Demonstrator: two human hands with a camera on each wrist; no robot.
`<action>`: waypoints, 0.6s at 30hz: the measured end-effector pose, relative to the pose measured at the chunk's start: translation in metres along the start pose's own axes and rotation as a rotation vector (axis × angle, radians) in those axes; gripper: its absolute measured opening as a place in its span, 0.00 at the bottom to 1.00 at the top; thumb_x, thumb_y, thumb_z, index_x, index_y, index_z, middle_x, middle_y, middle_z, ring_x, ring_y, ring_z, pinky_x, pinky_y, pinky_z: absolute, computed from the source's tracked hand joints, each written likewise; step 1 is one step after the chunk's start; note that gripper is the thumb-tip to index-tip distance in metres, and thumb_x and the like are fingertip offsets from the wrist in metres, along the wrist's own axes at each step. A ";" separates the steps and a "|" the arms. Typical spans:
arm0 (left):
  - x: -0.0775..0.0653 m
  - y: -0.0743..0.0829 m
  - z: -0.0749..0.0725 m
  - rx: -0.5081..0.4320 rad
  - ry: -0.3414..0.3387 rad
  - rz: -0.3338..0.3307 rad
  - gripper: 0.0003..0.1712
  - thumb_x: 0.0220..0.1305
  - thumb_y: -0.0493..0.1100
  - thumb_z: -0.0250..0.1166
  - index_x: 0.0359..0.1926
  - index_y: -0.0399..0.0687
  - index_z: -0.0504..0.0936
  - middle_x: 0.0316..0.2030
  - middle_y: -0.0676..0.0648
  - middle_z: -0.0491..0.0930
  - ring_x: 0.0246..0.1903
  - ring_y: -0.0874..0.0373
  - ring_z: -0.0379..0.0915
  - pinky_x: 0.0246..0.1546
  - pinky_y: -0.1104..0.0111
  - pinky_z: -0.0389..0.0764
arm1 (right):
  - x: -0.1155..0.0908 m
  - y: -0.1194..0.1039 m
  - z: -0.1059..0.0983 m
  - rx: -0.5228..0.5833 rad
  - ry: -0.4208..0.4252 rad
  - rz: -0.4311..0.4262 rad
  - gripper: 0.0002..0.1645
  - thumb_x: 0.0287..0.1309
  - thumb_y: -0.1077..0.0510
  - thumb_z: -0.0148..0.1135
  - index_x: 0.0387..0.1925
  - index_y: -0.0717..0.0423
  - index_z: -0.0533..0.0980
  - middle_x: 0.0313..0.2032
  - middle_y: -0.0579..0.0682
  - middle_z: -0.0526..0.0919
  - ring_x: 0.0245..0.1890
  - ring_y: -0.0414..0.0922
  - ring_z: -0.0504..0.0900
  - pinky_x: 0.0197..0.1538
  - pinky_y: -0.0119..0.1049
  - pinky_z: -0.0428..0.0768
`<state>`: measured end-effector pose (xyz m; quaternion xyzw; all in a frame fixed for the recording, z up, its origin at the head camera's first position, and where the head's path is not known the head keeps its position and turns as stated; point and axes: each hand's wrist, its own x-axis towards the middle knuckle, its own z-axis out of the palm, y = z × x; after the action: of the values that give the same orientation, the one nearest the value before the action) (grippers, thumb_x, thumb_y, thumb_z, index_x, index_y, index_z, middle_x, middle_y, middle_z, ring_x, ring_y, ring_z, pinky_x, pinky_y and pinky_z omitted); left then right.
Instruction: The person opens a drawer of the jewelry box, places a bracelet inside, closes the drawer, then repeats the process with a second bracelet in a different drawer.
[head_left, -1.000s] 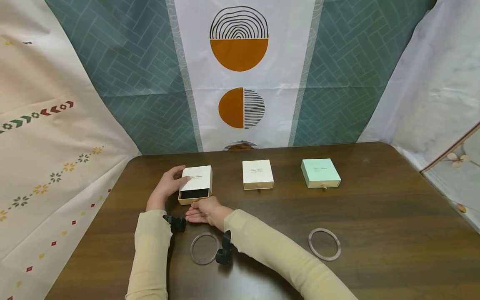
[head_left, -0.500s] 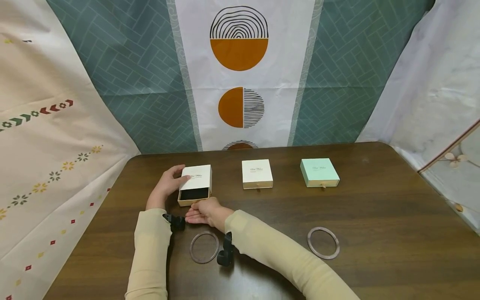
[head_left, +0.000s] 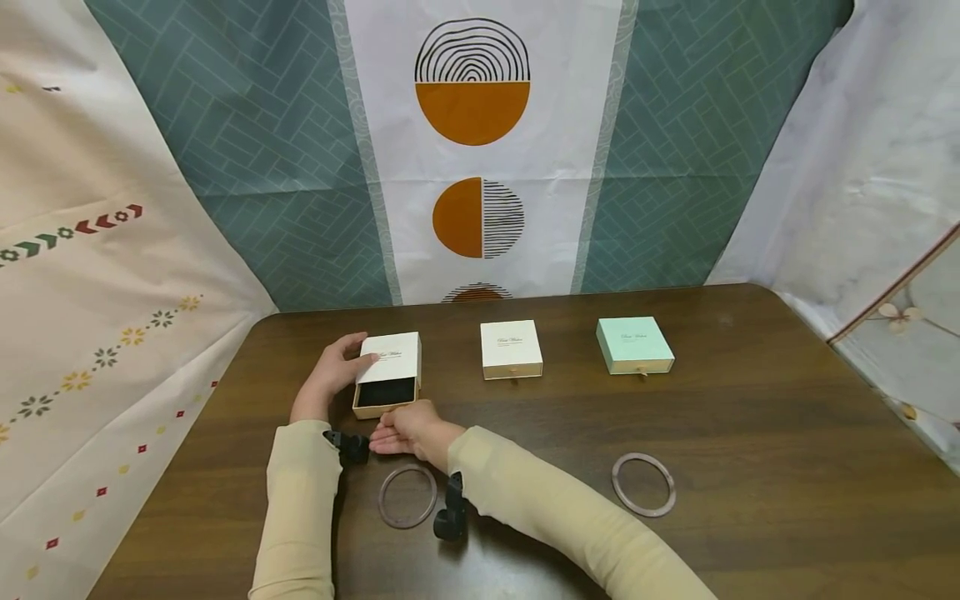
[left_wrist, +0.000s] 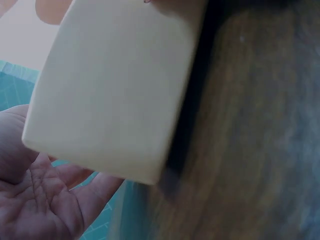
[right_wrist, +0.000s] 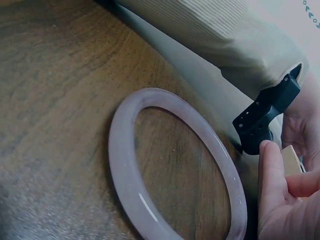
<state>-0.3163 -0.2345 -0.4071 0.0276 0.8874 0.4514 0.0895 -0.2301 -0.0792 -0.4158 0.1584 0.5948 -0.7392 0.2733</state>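
The left hand's (head_left: 330, 379) fingers curl round a white box (head_left: 397, 354), the thumb resting on its printed top. At its near side, the right hand (head_left: 414, 432) is turned palm up, its fingertips at the front of the partly drawn-out drawer (head_left: 386, 392), lined in black; whether they pinch it cannot be told. Just nearer lies a pinkish bangle (right_wrist: 122, 155), flat on the wooden table (head_left: 765, 417). Farther right stand a second white box (head_left: 512, 346) and a mint box (head_left: 636, 340), with another bangle (head_left: 651, 514) nearer the person.
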 end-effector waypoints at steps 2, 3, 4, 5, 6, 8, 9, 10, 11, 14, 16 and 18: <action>0.000 0.000 0.000 0.001 0.001 -0.002 0.36 0.68 0.44 0.57 0.72 0.38 0.54 0.69 0.30 0.56 0.67 0.37 0.53 0.64 0.46 0.64 | -0.001 0.001 0.000 -0.009 0.001 -0.003 0.09 0.63 0.69 0.53 0.34 0.74 0.78 0.37 0.68 0.84 0.37 0.55 0.86 0.42 0.42 0.84; 0.000 -0.001 -0.001 0.004 0.001 0.001 0.36 0.68 0.44 0.57 0.72 0.38 0.54 0.69 0.30 0.55 0.67 0.37 0.53 0.64 0.46 0.64 | -0.001 0.001 0.001 -0.011 0.000 -0.004 0.09 0.62 0.69 0.53 0.34 0.74 0.78 0.37 0.68 0.84 0.37 0.55 0.86 0.42 0.42 0.84; 0.000 0.000 -0.001 0.007 0.000 0.004 0.37 0.68 0.44 0.57 0.72 0.38 0.54 0.68 0.30 0.55 0.67 0.36 0.53 0.64 0.46 0.64 | -0.002 0.001 0.000 -0.011 -0.002 -0.005 0.09 0.62 0.70 0.53 0.33 0.74 0.78 0.36 0.68 0.84 0.36 0.54 0.86 0.42 0.42 0.84; -0.001 0.000 -0.001 0.007 0.000 0.006 0.37 0.68 0.44 0.57 0.72 0.38 0.54 0.68 0.30 0.55 0.67 0.36 0.53 0.64 0.46 0.64 | -0.003 0.002 0.000 -0.011 -0.006 -0.008 0.09 0.62 0.70 0.53 0.33 0.74 0.78 0.37 0.69 0.84 0.36 0.55 0.86 0.42 0.42 0.84; -0.001 0.000 -0.001 0.008 -0.001 0.008 0.37 0.68 0.44 0.57 0.72 0.37 0.54 0.68 0.30 0.55 0.67 0.36 0.53 0.64 0.46 0.64 | -0.004 0.002 0.000 -0.011 -0.008 -0.010 0.09 0.62 0.70 0.53 0.32 0.74 0.78 0.36 0.69 0.84 0.36 0.55 0.86 0.42 0.42 0.84; -0.001 0.001 -0.001 0.006 -0.003 0.010 0.36 0.69 0.44 0.57 0.72 0.37 0.54 0.68 0.30 0.55 0.67 0.36 0.53 0.64 0.46 0.64 | -0.005 0.003 0.000 -0.009 -0.013 -0.012 0.09 0.62 0.70 0.53 0.32 0.74 0.78 0.36 0.69 0.84 0.35 0.55 0.86 0.42 0.42 0.84; -0.001 0.001 -0.001 0.007 -0.003 0.011 0.36 0.69 0.44 0.57 0.72 0.37 0.54 0.68 0.30 0.55 0.67 0.36 0.53 0.64 0.46 0.64 | -0.006 0.003 0.000 -0.009 -0.014 -0.013 0.09 0.62 0.70 0.53 0.32 0.74 0.77 0.36 0.69 0.84 0.35 0.55 0.87 0.42 0.42 0.84; -0.002 0.001 -0.001 0.005 -0.003 0.010 0.36 0.69 0.44 0.57 0.72 0.37 0.54 0.68 0.30 0.55 0.67 0.36 0.53 0.64 0.46 0.64 | -0.007 0.003 0.000 -0.009 -0.014 -0.013 0.09 0.62 0.70 0.53 0.33 0.74 0.78 0.36 0.69 0.84 0.34 0.54 0.87 0.42 0.42 0.84; -0.002 0.002 -0.001 0.004 -0.004 0.010 0.36 0.69 0.44 0.56 0.72 0.37 0.54 0.69 0.30 0.55 0.67 0.36 0.53 0.64 0.46 0.64 | -0.007 0.003 0.000 -0.009 -0.012 -0.013 0.09 0.62 0.70 0.53 0.33 0.74 0.78 0.35 0.68 0.84 0.33 0.54 0.87 0.41 0.42 0.84; -0.003 0.002 -0.001 -0.001 -0.001 0.008 0.36 0.69 0.44 0.56 0.72 0.37 0.54 0.69 0.30 0.55 0.67 0.36 0.53 0.64 0.46 0.64 | -0.010 0.004 0.000 -0.004 -0.004 -0.011 0.09 0.62 0.70 0.53 0.32 0.73 0.78 0.31 0.66 0.85 0.30 0.52 0.87 0.40 0.42 0.85; -0.004 0.003 -0.001 -0.003 -0.002 0.007 0.36 0.69 0.44 0.56 0.72 0.37 0.54 0.69 0.30 0.55 0.67 0.36 0.53 0.64 0.46 0.64 | -0.011 0.005 0.000 0.002 -0.004 -0.012 0.08 0.62 0.70 0.53 0.32 0.73 0.77 0.30 0.65 0.85 0.30 0.52 0.87 0.40 0.42 0.85; -0.004 0.003 -0.001 0.000 -0.002 0.006 0.36 0.69 0.44 0.56 0.72 0.37 0.54 0.69 0.30 0.55 0.67 0.36 0.53 0.64 0.46 0.64 | -0.013 0.006 0.000 0.006 -0.006 -0.012 0.08 0.62 0.70 0.53 0.31 0.73 0.77 0.30 0.65 0.85 0.31 0.53 0.87 0.40 0.42 0.85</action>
<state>-0.3125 -0.2338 -0.4033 0.0307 0.8871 0.4518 0.0888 -0.2162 -0.0776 -0.4133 0.1533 0.5927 -0.7431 0.2701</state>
